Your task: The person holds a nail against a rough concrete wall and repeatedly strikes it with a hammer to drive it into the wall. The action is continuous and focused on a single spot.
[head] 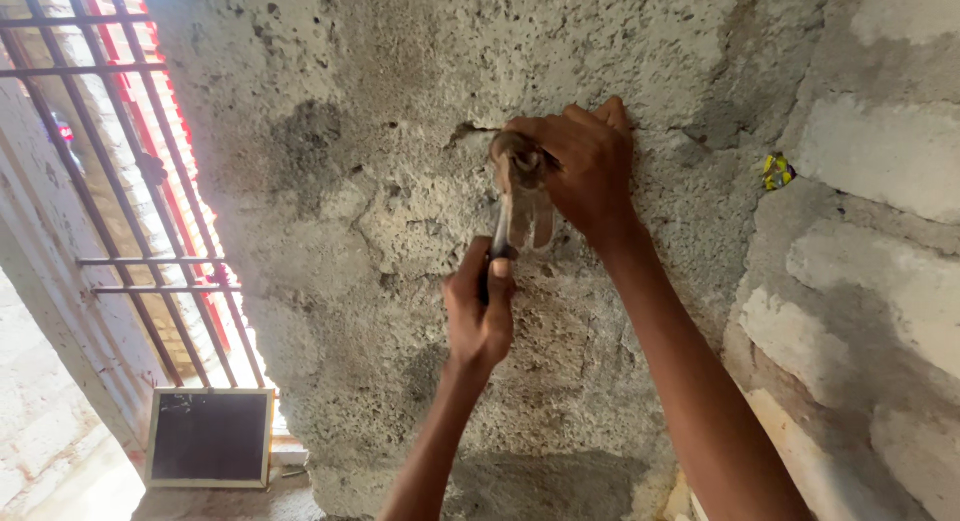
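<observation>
Left hand (480, 316) is wrapped tight round the handle of a hammer (518, 196), head up against the rough concrete wall (380, 181). Right hand (585, 166) presses on the wall just beside the hammer head, fingers curled; cannot tell whether it holds anything. Barred window (110, 181) at left, small framed dark board (210, 437) below it. Block wall (870, 231) at right with a yellow scrap (777, 170) stuck on it.

Rough concrete wall (380, 181), barred window (110, 181) left, daylight, block wall (870, 231) right.
</observation>
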